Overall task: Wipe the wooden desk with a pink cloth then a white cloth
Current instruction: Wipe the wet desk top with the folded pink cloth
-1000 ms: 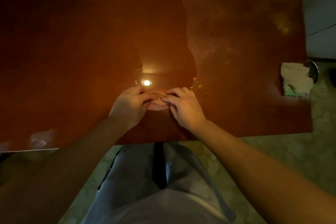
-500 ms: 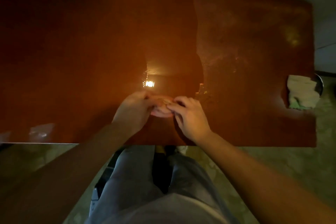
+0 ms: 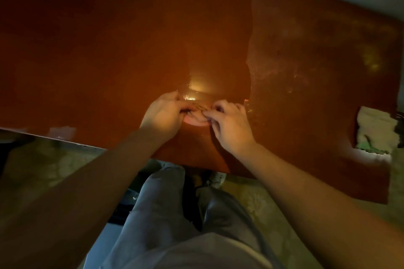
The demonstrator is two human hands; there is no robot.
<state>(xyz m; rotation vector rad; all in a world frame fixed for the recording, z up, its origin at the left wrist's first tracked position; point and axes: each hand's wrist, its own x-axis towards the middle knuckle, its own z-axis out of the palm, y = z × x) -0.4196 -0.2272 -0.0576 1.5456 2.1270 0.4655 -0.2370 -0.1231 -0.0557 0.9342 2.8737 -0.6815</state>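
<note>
Unmoved: left hand (image 3: 161, 113) and right hand (image 3: 231, 125) curled, pinching pink cloth (image 3: 196, 121)

A single wide-angle camera is sitting on the person's head, facing forward and steeply down, almost straight onto the table (image 3: 109, 50) from close above. The view is tilting a little: the table's near edge is running slanted across the lower half, its right end is showing and its left end is running out of frame. The left hand (image 3: 162, 113) and right hand (image 3: 231, 125) are meeting on a pink cloth (image 3: 196, 120) near the middle, forearms reaching in from the bottom corners. Below the edge the camera is catching the person's own trousers (image 3: 166, 214) and the floor (image 3: 251, 203).
</note>
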